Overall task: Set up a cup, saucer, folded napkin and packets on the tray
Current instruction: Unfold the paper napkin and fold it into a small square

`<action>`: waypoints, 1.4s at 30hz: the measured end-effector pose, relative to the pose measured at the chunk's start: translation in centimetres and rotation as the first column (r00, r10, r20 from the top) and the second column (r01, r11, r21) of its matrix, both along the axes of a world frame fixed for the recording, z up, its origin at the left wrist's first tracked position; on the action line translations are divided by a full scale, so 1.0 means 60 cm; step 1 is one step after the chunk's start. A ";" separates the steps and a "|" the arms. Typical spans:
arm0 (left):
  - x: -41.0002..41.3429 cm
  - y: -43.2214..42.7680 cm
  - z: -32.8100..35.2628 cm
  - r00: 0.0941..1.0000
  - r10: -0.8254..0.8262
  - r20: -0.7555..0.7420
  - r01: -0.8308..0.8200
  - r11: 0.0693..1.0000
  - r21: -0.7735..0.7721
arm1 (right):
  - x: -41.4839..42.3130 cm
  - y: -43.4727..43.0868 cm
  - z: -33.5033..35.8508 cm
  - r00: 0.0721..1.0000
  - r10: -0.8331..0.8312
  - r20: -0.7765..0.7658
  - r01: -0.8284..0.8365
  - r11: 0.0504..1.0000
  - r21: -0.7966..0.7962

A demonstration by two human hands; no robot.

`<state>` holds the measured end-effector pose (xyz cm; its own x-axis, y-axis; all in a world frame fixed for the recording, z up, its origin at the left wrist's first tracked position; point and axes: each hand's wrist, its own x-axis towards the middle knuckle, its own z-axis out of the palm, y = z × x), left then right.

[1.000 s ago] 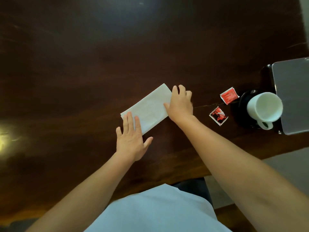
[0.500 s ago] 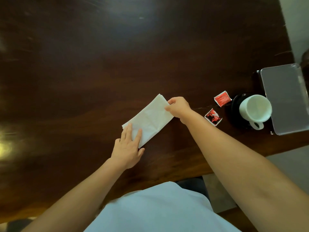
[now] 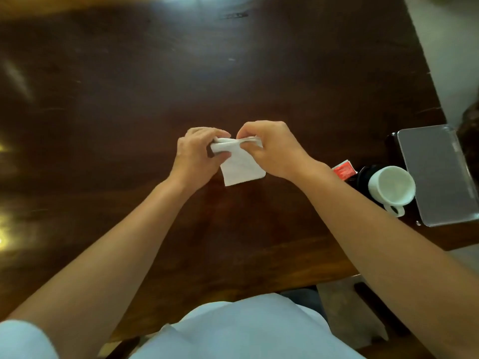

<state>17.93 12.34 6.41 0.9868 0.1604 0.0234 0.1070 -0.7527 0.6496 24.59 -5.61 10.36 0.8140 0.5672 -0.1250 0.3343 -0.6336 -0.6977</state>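
The white paper napkin (image 3: 242,167) sits at the centre of the frame, soft and faintly creased. Its upper edge is bunched into a thick fold and its lower part spreads as a flat, squarish flap. Whether that flap touches the wood cannot be told. The left hand (image 3: 197,151) has its fingers curled round the fold's left end, and the right hand (image 3: 272,149) pinches the right end between thumb and fingers.

Beneath them lies the table (image 3: 129,99), dark, glossy brown wood streaked with pale glare. At the right of the frame, past the right forearm, a small red packet (image 3: 343,170) lies flat, partly cut off by that arm. Just right of it a round white cup (image 3: 391,186) with a loop handle stands on a black saucer (image 3: 362,177). Right beside the cup is the tray (image 3: 438,174), a smooth grey rectangle with rounded corners and a raised rim. A pale shirt (image 3: 246,330) fills the bottom edge.
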 end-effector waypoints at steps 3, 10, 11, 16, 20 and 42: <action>0.006 0.008 0.024 0.986 -0.048 0.161 0.036 0.996 0.076 | -0.001 -0.004 0.027 0.972 0.055 0.230 -0.055 0.998 -0.010; -0.089 -0.025 -0.042 0.990 -0.091 0.108 0.077 0.989 0.123 | -0.099 -0.027 -0.053 0.932 0.099 0.350 -0.045 0.986 -0.160; -0.108 -0.031 -0.058 0.996 -0.088 0.002 0.087 0.991 0.105 | -0.118 -0.030 -0.072 0.948 0.123 0.294 -0.063 0.977 -0.205; -0.188 -0.052 -0.127 0.913 -0.102 -0.395 0.107 0.994 -0.008 | -0.186 -0.051 -0.154 0.993 0.098 -0.072 -0.115 0.951 -0.287; -0.189 -0.045 -0.150 0.881 -0.104 -0.462 0.026 0.985 -0.172 | -0.186 -0.054 -0.189 0.944 -0.144 -0.297 0.090 0.978 -0.188; -0.088 -0.062 -0.237 0.847 0.287 -0.448 -0.395 0.903 -0.168 | -0.108 0.000 -0.301 0.836 -0.491 -0.245 0.405 0.853 -0.330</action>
